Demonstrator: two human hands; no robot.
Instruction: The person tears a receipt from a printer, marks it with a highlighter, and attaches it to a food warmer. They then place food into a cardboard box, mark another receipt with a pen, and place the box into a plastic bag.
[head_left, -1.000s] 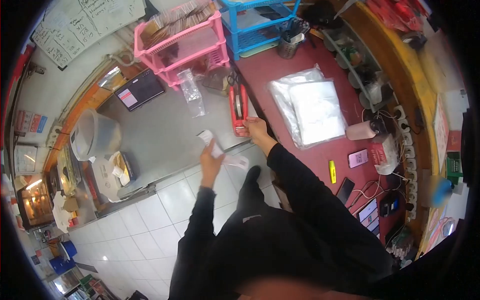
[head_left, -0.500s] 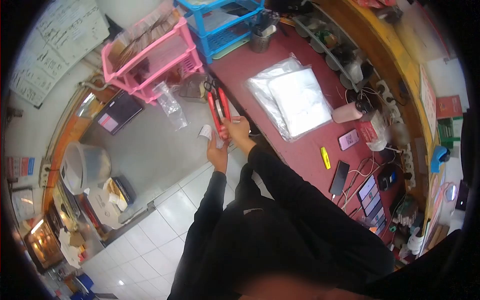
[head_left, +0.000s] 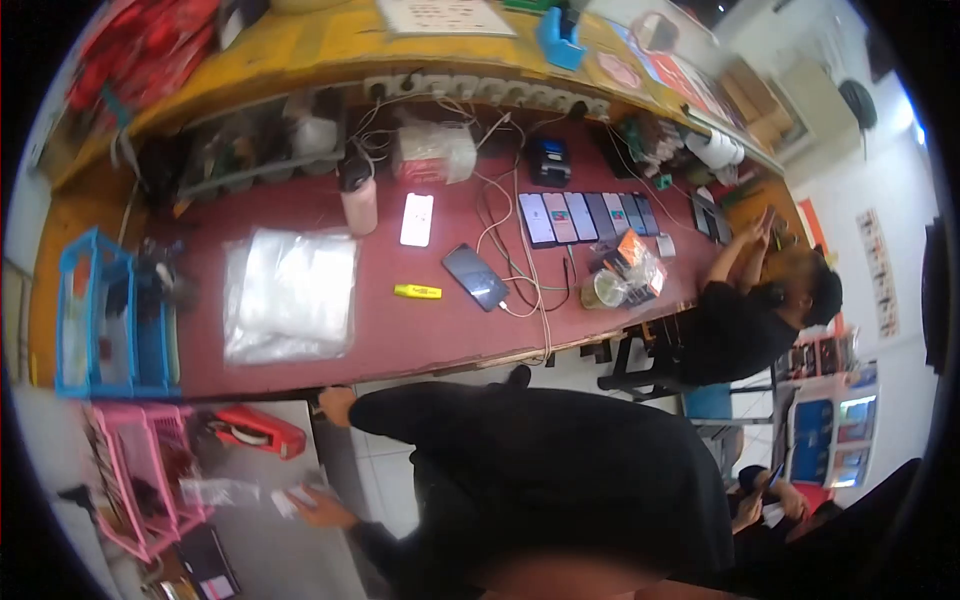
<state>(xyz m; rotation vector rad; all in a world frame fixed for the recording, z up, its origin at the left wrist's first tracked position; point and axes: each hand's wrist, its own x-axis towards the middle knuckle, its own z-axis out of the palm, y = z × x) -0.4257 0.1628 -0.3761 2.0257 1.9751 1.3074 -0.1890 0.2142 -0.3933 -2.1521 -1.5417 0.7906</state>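
Note:
My right hand is at the edge of the dark red counter, just right of a red tape dispenser that lies on the grey steel table. Its fingers look curled, but blur hides whether they hold anything. My left hand is lower, over the steel table, pinching a small white paper slip. A clear little plastic bag lies just left of the slip. Both sleeves are black.
On the counter lie a stack of clear plastic bags, a yellow marker, a dark phone and a row of charging phones. A blue rack and a pink rack stand left. A seated person works at right.
The view has swung round from the steel table toward the red counter and the seated person. My hands have drawn apart, the right one off the dispenser's end, the left still with the slip.

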